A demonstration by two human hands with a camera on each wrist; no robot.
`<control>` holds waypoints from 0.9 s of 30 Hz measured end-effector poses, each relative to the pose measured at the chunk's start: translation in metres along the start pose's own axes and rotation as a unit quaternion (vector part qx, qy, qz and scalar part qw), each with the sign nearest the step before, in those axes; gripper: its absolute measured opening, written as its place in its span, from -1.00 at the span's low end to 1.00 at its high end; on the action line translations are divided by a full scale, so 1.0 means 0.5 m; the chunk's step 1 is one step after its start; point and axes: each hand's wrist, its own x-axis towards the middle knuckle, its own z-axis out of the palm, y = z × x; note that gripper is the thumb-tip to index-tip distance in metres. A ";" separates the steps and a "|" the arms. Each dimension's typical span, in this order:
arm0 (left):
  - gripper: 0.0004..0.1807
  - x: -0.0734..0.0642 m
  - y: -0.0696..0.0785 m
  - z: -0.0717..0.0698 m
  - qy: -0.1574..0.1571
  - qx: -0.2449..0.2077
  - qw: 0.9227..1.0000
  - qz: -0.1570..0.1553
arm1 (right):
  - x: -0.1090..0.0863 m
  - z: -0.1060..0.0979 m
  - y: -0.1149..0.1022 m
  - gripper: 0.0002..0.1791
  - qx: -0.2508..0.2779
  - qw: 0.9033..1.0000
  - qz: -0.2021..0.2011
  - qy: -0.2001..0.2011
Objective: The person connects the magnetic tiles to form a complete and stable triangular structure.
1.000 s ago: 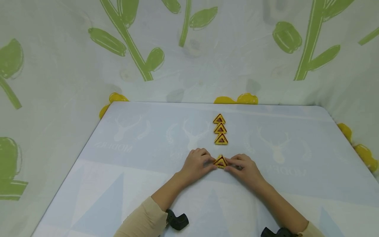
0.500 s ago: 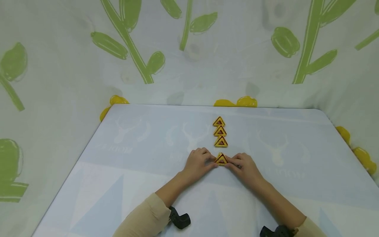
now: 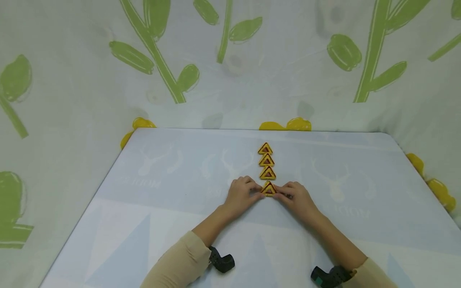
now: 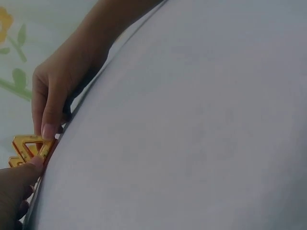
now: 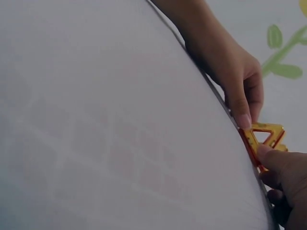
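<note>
Both hands pinch one yellow triangular piece [image 3: 268, 193] with a dark red border and a triangular hole. My left hand [image 3: 243, 196] holds its left corner and my right hand [image 3: 296, 200] its right corner, thumbs towards the near side. In the left wrist view the same yellow triangle [image 4: 24, 140] looks glossy and frame-like. Its tip points away from me, right at the base of the nearest of three matching triangles [image 3: 267, 177]. Those three form a straight column, each tip meeting the base of the one beyond.
A pale blue and white patterned cloth covers the table [image 3: 119, 240]. The far table edge [image 3: 201, 129] runs just beyond the column. Behind it hangs a light backdrop [image 3: 273, 80] with green leaf prints. Black wrist devices [image 3: 222, 261] sit at both sleeves.
Both hands have slid the pinched triangle away from me, closing most of the gap to the column. The column keeps its place on the table; the head view has tilted slightly.
</note>
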 end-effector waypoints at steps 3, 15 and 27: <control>-0.73 0.001 -0.001 0.003 -0.004 0.000 1.000 -0.004 | 0.000 -0.002 0.000 -0.71 0.004 1.000 0.025 -0.015; -0.72 0.008 -0.003 0.009 0.002 0.002 1.000 -0.012 | 0.005 0.002 0.012 -0.70 0.001 0.999 0.034 -0.017; -0.65 0.005 -0.017 0.000 -0.024 -0.028 0.999 -0.028 | 0.004 -0.015 0.010 -0.57 0.001 0.997 0.064 -0.040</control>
